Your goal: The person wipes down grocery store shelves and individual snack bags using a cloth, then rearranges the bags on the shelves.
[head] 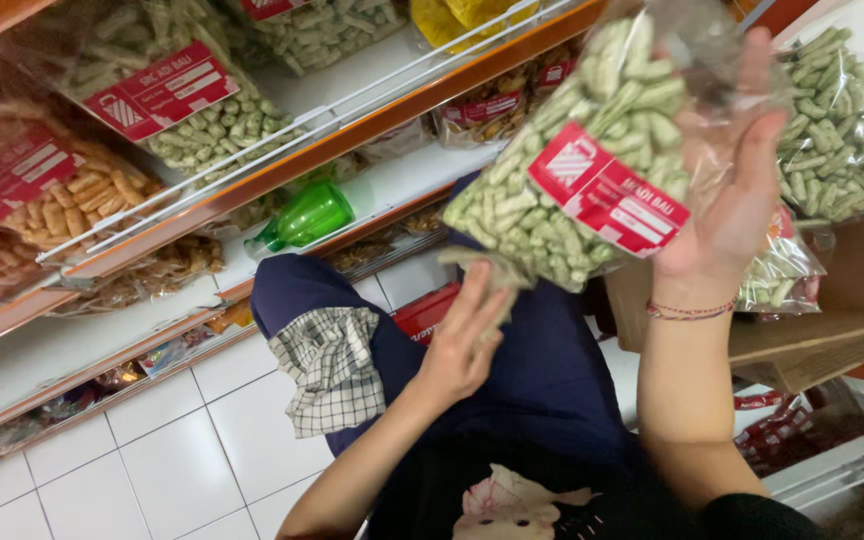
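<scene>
From the head camera we see our right hand raised, fingers spread up the back of a clear bag of green snack sticks, gripping it from behind. The bag hangs tilted in the air in front of the orange-edged shelves, touching none of them. Our left hand sits just under the bag's lower corner, fingers loosely open and brushing the plastic.

Open room lies mostly to the lower left, over the white tiled floor, and along the bare white shelf board beside a green plastic bottle lying on its side. To the right, a cardboard box holds more bags of the same green sticks, just beside our right wrist. The upper shelves carry bags of green and brown snacks behind a white wire rail. A checked cloth rests on our knee.
</scene>
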